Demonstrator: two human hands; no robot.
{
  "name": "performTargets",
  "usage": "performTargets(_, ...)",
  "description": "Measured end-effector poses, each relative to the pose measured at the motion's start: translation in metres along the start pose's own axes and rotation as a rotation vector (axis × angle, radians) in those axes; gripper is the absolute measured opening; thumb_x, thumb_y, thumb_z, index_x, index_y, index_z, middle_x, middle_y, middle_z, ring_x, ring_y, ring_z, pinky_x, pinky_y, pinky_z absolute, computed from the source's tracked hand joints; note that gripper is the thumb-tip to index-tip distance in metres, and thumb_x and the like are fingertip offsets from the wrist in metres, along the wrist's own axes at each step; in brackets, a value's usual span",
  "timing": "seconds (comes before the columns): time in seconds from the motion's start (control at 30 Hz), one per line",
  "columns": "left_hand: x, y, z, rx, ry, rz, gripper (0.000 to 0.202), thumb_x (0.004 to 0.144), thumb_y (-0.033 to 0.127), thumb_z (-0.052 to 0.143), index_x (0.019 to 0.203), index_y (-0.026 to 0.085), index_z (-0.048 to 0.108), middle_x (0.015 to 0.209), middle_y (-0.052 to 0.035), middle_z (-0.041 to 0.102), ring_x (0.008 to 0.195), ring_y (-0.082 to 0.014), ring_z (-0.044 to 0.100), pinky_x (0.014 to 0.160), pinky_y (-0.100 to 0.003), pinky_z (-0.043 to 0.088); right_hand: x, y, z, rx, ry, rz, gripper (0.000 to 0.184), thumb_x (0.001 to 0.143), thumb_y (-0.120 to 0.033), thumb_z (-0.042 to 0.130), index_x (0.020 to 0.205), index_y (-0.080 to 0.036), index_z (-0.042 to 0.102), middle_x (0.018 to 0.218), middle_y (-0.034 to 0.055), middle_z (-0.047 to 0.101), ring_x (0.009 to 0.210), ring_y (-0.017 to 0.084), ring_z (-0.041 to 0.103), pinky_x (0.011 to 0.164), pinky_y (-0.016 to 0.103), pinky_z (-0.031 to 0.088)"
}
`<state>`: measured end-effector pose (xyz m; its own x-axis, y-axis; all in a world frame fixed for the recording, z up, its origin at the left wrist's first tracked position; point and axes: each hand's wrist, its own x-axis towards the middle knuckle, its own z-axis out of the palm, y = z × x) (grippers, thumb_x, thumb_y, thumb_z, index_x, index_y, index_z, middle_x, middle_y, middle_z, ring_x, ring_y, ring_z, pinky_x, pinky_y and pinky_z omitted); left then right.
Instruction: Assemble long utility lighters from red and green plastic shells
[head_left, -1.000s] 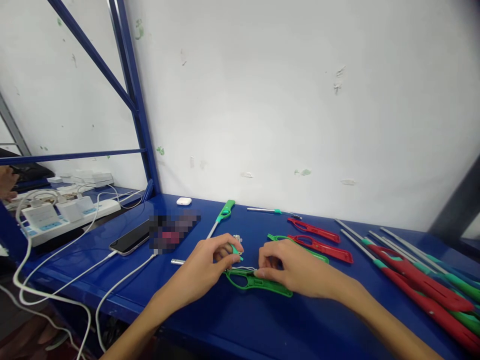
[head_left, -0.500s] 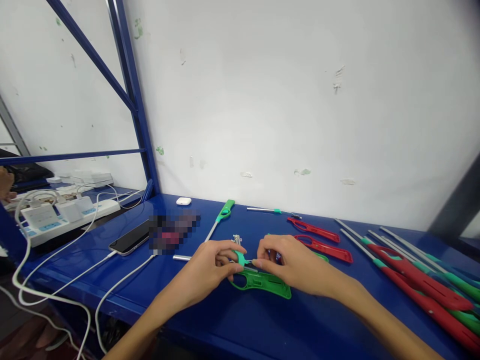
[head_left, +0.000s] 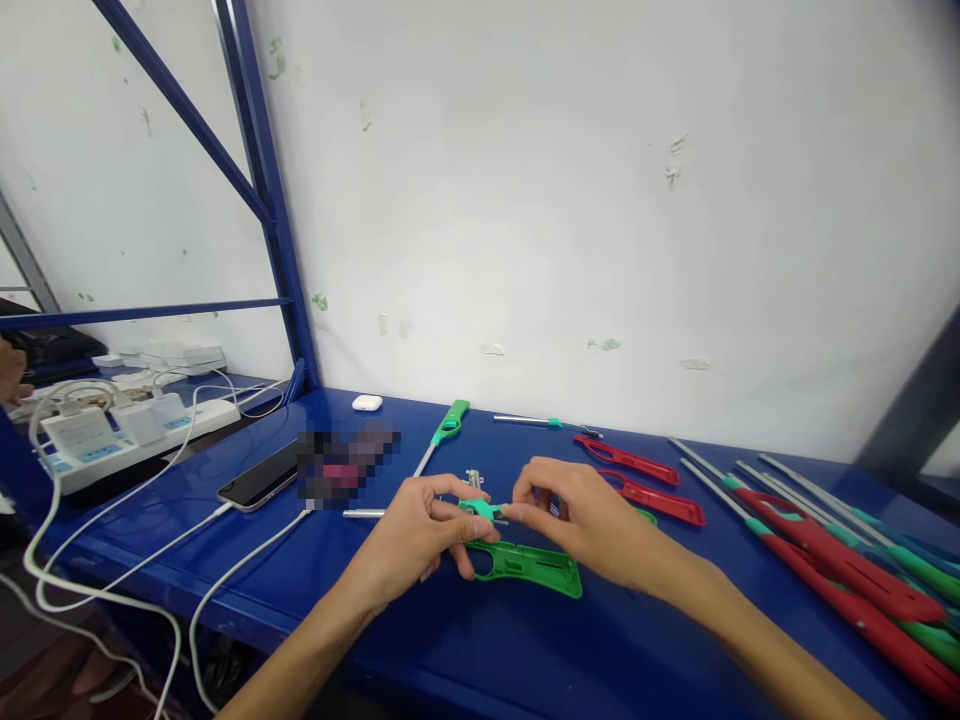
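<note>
my left hand [head_left: 431,522] pinched closed on a teal collar [head_left: 478,508], my right hand [head_left: 574,500] curled with fingertips at its right end (whether gripping anything, i cannot tell), green handle shell [head_left: 544,572] just nearer on blue table [head_left: 637,645]

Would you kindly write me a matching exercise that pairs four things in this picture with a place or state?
1. Teal collar
2. Nearer green shell
3. Small white case
4. Phone

A. By the wall, near the blue post
B. Connected to a white cable
C. Held by the left hand
D. Hollow side up

Pairs: 1-C, 2-D, 3-A, 4-B
</note>
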<state>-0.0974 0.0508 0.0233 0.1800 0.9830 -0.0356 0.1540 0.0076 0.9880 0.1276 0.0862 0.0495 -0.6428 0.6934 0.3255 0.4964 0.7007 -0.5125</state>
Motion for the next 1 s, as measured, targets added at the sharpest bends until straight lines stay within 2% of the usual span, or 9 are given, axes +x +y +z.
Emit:
performTargets(0.17,-0.002,0.001,0.001,-0.024,0.029,0.005,0.051,0.072,0.048,0.084,0.105,0.013,0.068,0.085,-0.0131,0.081,0.052,-0.0179,0.071,0.033,-0.017,0.028,0.001,0.005,0.005,-0.026,0.079,-0.041,0.021,0.1,-0.038,0.061,0.087,-0.022,0.064,0.084,-0.0009,0.065,0.073,0.014,0.058,0.066,0.026,0.039)
performTargets(0.33,-0.002,0.002,0.003,-0.034,0.06,0.022,0.052,0.073,0.05,0.083,0.105,0.012,0.067,0.083,-0.0131,0.081,0.052,-0.0191,0.072,0.033,-0.017,0.028,-0.001,0.011,0.014,-0.161,0.184,-0.126,0.018,0.104,-0.032,0.054,0.091,-0.022,0.06,0.09,0.0002,0.064,0.071,0.014,0.056,0.066,0.027,0.037)
performTargets(0.63,0.0,-0.004,0.007,-0.07,0.042,0.087,0.048,0.081,0.05,0.078,0.107,0.017,0.055,0.094,-0.0116,0.08,0.052,-0.0154,0.072,0.034,-0.015,0.03,-0.002,0.011,0.018,-0.402,0.301,-0.227,0.026,0.109,-0.034,0.044,0.095,-0.02,0.061,0.092,0.0022,0.067,0.066,0.012,0.058,0.056,0.027,0.035)
performTargets(0.83,-0.001,-0.001,0.006,-0.012,0.025,0.062,0.048,0.079,0.055,0.078,0.098,0.017,0.055,0.077,-0.008,0.079,0.045,-0.0132,0.065,0.036,-0.017,0.029,-0.002,0.015,0.021,-0.475,0.436,-0.374,0.028,0.109,-0.034,0.043,0.093,-0.019,0.061,0.086,0.0007,0.066,0.058,0.01,0.056,0.05,0.025,0.032)
performTargets(1.0,-0.003,0.004,0.006,-0.017,0.019,0.065,0.047,0.073,0.053,0.082,0.093,0.017,0.058,0.07,-0.0043,0.076,0.043,-0.0124,0.06,0.042,-0.021,0.039,-0.001,0.015,0.023,-0.51,0.457,-0.404,0.025,0.108,-0.033,0.046,0.093,-0.019,0.059,0.085,0.0001,0.066,0.057,0.01,0.056,0.049,0.025,0.032)
